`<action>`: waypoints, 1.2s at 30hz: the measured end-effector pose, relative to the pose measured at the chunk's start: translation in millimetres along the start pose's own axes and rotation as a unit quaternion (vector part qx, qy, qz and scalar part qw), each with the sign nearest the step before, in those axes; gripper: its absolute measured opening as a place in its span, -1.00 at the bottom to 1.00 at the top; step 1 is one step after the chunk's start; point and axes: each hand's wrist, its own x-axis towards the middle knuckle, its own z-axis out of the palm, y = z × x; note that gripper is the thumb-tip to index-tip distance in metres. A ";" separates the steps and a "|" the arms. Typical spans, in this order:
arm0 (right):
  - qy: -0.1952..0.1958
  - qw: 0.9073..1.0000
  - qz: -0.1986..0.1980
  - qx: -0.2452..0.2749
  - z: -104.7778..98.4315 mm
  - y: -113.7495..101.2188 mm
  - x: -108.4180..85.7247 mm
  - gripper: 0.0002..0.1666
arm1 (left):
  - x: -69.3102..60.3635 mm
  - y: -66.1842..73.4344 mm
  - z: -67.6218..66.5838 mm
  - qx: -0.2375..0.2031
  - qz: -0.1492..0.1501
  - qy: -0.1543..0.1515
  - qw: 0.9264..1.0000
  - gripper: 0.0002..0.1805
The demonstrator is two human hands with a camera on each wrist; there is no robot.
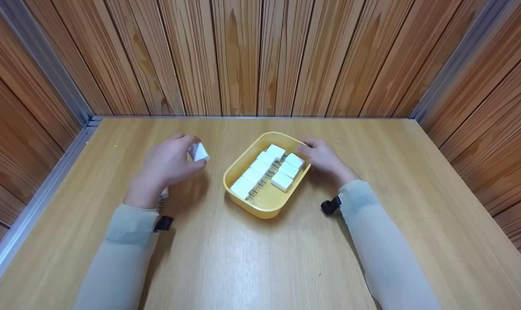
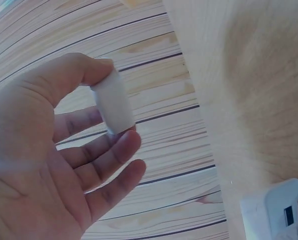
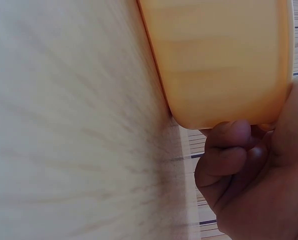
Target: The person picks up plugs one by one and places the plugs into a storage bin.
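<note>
Between thumb and fingers, my left hand (image 1: 168, 162) pinches a white USB charger plug (image 1: 199, 152), held above the table left of a yellow plastic tub (image 1: 260, 212). The left wrist view shows this charger plug (image 2: 115, 105) from its plain side. My right hand (image 1: 324, 158) grips the tub's right far rim, with curled fingers (image 3: 221, 162) against the outside. Inside the tub, white charger plugs (image 1: 252, 174) lie in two rows, metal prongs facing the middle. Another white charger (image 2: 263, 212) with a dark port is on the table, mostly hidden by my left wrist in the head view.
The wooden table (image 1: 260, 267) meets a wood-plank wall (image 1: 237, 56) at the back, with more plank walls to the left and right. A metal frame strip (image 1: 41, 206) runs along the table's left edge.
</note>
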 end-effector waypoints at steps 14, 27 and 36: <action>0.003 1.000 -0.018 -0.010 0.6 0.1 2.3 -0.52 | -1.9 23.3 8.2 0.022 0.073 0.063 0.995 -0.35; 0.000 1.000 -0.016 -0.009 0.7 0.5 1.5 -0.51 | -1.5 52.1 16.8 0.020 0.078 0.039 0.996 -0.33; 0.005 1.000 -0.015 -0.017 0.6 0.7 2.0 -0.51 | -1.2 68.0 27.1 0.021 0.100 0.033 0.994 -0.44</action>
